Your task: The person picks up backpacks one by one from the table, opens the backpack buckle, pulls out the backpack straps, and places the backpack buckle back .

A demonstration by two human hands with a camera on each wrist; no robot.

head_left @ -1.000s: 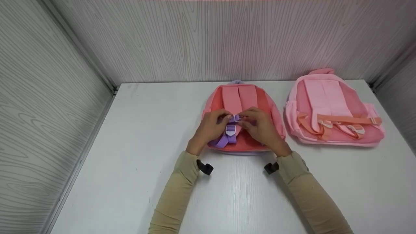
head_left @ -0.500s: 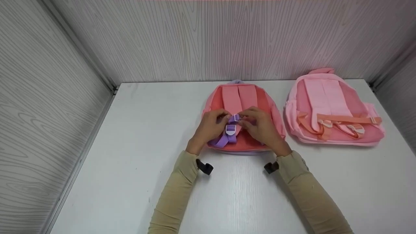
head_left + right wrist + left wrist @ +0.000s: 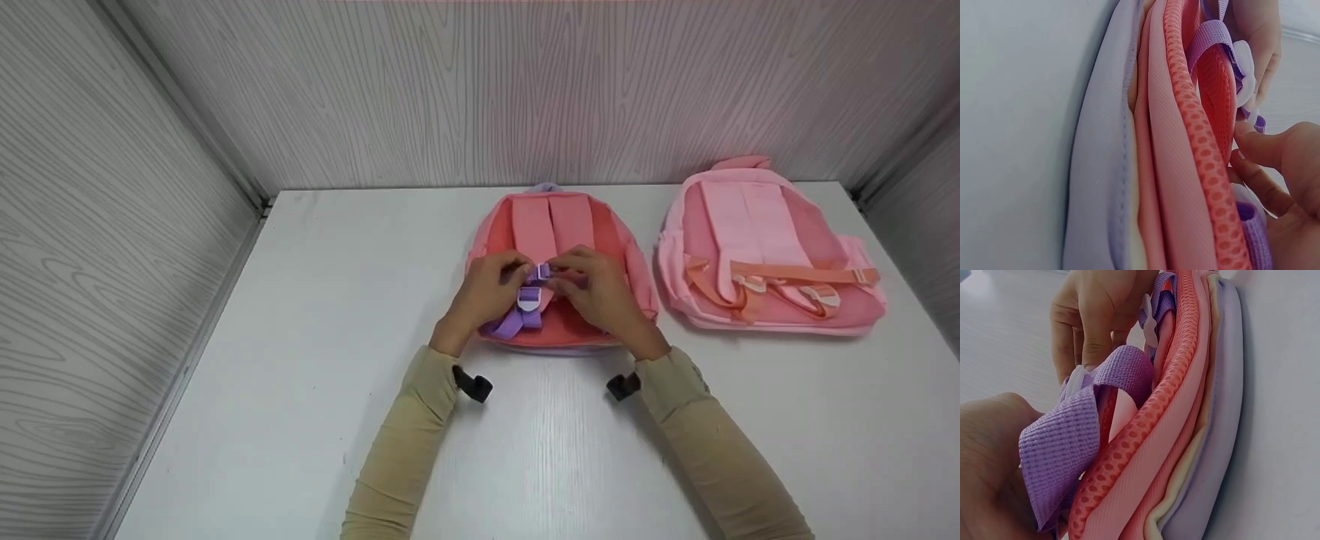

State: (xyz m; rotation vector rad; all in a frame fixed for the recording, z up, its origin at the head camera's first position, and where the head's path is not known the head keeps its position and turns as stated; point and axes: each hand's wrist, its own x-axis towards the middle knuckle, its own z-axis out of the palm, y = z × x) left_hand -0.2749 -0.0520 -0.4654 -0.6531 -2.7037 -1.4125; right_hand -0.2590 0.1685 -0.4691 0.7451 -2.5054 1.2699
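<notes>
A coral-red backpack (image 3: 574, 322) lies back side up, its two padded shoulder straps (image 3: 534, 225) running down the middle. My left hand (image 3: 484, 296) pinches a purple webbing strap (image 3: 1061, 439) over the backpack's lower half. Facing it, my right hand (image 3: 600, 296) pinches at a small white strap slider (image 3: 543, 272) threaded on that webbing. Just below the fingers lies a larger white buckle (image 3: 529, 299) with purple webbing through it. In the right wrist view, the right fingertips (image 3: 1247, 135) meet beside the red strap's edge; part of their grip is hidden.
To the right lies a light pink backpack (image 3: 757, 217) with orange straps (image 3: 795, 274), close beside the coral one. Both rest on a white table (image 3: 337, 337) near its back edge. Wood-grain panels (image 3: 450, 90) stand behind and at the sides.
Both hands keep hold at nearly the same place. The slider and the lower buckle have shifted very slightly to the left.
</notes>
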